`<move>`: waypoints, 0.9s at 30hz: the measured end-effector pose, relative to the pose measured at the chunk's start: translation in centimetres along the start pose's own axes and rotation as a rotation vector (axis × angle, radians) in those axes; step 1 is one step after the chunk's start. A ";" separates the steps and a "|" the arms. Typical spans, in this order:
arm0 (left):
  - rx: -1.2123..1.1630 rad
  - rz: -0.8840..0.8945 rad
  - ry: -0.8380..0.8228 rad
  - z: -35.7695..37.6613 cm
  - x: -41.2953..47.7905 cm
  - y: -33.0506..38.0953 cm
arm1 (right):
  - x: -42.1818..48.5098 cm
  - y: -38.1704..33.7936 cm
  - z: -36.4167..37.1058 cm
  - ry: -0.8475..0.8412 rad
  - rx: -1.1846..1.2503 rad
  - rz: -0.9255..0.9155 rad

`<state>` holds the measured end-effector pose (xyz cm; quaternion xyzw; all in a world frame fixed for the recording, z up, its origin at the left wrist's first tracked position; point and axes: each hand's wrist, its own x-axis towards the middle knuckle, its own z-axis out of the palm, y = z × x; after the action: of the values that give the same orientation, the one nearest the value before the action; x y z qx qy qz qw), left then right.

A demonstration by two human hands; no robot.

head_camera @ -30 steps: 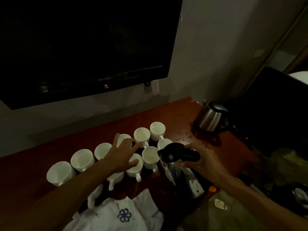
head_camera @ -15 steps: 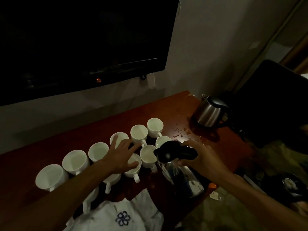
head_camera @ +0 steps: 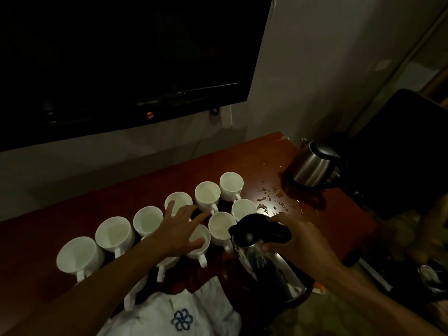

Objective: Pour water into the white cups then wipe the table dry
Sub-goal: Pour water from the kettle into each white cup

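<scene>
Several white cups (head_camera: 207, 196) stand in two rows on the reddish-brown table (head_camera: 72, 229). My left hand (head_camera: 180, 229) rests flat with fingers spread on the rims of the middle cups, the thumb on a front-row cup (head_camera: 200, 241). My right hand (head_camera: 295, 236) grips the black handle of a steel kettle (head_camera: 261, 258) that stands upright at the table's front edge, right of the cups. Water drops (head_camera: 274, 202) lie on the table behind the kettle. A white cloth (head_camera: 174, 316) with a blue flower mark lies at the front edge.
A second steel kettle (head_camera: 312, 166) sits at the table's far right corner. A dark wall-mounted television (head_camera: 121, 57) hangs over the table. A black chair back (head_camera: 400, 151) stands to the right, with clutter on the floor below it.
Both hands and the kettle hold almost the same places; only the head camera has shifted slightly, so the scene sits a little lower left in view.
</scene>
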<state>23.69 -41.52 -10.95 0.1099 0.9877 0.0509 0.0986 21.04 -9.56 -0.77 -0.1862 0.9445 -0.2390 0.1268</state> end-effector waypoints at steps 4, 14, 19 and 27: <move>0.003 0.011 0.025 0.3 0.2 -0.1 | -0.5 0.1 -0.1 -0.003 0.018 0.001; -0.010 0.018 0.029 1.3 0.4 -0.1 | -0.1 -0.2 0.5 0.021 -0.023 0.012; -0.035 -0.006 0.017 2.0 0.2 -0.2 | 0.2 -0.8 0.8 -0.007 -0.023 -0.009; -0.036 -0.020 0.022 2.7 -0.1 -0.9 | 0.3 -0.4 0.0 0.018 -0.015 0.010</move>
<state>24.18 -42.21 -13.66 0.0974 0.9887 0.0689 0.0903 20.89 -9.99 -0.66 -0.1803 0.9483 -0.2330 0.1181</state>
